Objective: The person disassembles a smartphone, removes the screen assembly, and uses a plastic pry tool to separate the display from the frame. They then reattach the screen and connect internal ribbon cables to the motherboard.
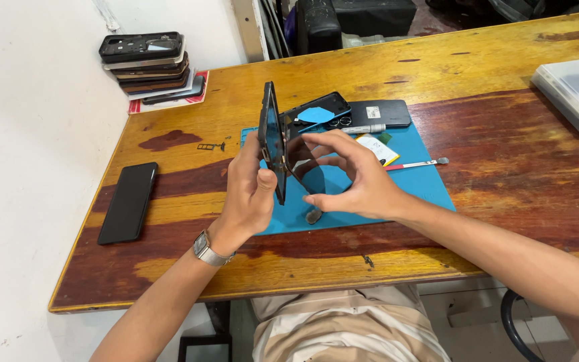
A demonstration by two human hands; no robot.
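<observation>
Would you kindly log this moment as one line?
left hand: holds phone upright | right hand: fingers on its back | under: blue mat

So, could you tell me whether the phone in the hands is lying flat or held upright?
Upright: the left hand grips the phone on edge above the blue mat, while the right hand fingers touch its back.
</observation>
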